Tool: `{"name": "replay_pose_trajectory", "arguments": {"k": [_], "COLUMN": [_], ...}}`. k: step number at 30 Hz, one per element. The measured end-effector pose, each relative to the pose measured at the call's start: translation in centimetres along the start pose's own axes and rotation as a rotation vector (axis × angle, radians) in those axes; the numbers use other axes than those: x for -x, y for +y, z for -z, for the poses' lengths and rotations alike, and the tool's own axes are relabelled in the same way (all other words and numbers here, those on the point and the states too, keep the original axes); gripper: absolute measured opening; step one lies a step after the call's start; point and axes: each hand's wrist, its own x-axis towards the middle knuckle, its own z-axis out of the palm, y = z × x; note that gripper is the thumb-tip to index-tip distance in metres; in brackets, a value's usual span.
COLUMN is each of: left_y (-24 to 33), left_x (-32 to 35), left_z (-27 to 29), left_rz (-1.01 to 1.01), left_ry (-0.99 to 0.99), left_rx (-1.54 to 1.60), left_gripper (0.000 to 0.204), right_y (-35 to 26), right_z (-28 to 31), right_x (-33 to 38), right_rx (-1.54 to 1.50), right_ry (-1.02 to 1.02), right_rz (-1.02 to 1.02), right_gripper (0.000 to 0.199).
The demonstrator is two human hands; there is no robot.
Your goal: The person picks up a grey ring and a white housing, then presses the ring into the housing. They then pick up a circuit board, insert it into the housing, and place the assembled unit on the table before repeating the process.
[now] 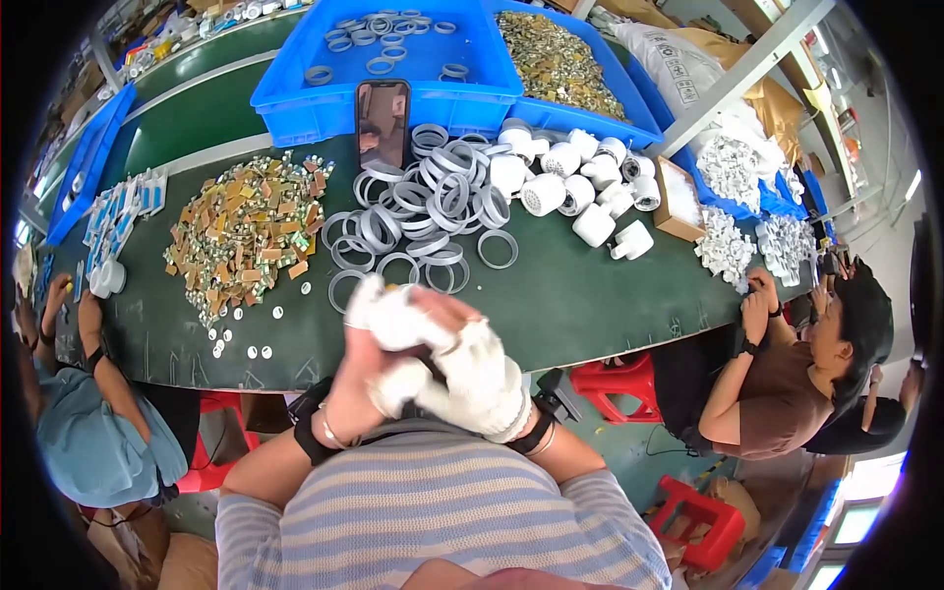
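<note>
My left hand (357, 379) and my gloved right hand (480, 379) are together in front of my chest, just over the near edge of the green table (570, 315). Both have their fingers curled inward around a white, motion-blurred shape (393, 320). Where glove ends and held thing begins is hard to make out. Just beyond my hands lies a heap of grey rings (433, 202), some standing on edge. Left of it spreads a pile of small tan and green circuit boards (251, 231), with several white discs (253, 352) scattered nearby. White plastic housings (544, 195) lie to the right.
A phone (382, 123) leans against a blue bin (295, 110) with rings inside. Another blue bin (560, 69) holds circuit boards. A small box (677, 202) and white parts (726, 246) sit right. Co-workers sit left (108, 433) and right (777, 393); red stools (619, 388) stand below.
</note>
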Motion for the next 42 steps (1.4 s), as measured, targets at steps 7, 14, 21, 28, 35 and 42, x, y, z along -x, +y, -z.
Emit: {"name": "replay_pose_trajectory", "arguments": {"k": [7, 14, 21, 28, 35, 42], "left_y": [3.1, 5.2, 8.5, 7.3, 3.9, 2.4], "left_x": [2.2, 2.7, -0.7, -0.1, 0.7, 1.7], "left_z": [4.3, 5.7, 4.2, 4.4, 5.0, 4.8], "left_rz": [0.238, 0.3, 0.09, -0.071, 0.393, 0.418], "left_ry": [0.381, -0.005, -0.445, -0.455, 0.143, 0.133], "left_rx": [0.192, 0.041, -0.997, -1.213, 0.215, 0.641], "left_gripper": [0.075, 0.082, 0.073, 0.067, 0.055, 0.074], "right_y": [11.0, 6.9, 3.6, 4.6, 2.7, 1.1], "right_z": [1.5, 3.2, 3.7, 3.0, 2.8, 1.1], "right_x": [0.6, 2.1, 1.1, 0.8, 0.3, -0.9], "right_rx": [0.556, 0.223, 0.019, 0.024, -0.493, -0.717], "right_ry": [0.062, -0.002, -0.224, -0.229, -0.18, -0.339], "right_rz": [-0.256, -0.133, -0.061, 0.133, -0.224, -0.554], "right_gripper": [0.03, 0.044, 0.045, 0.039, 0.022, 0.024]}}
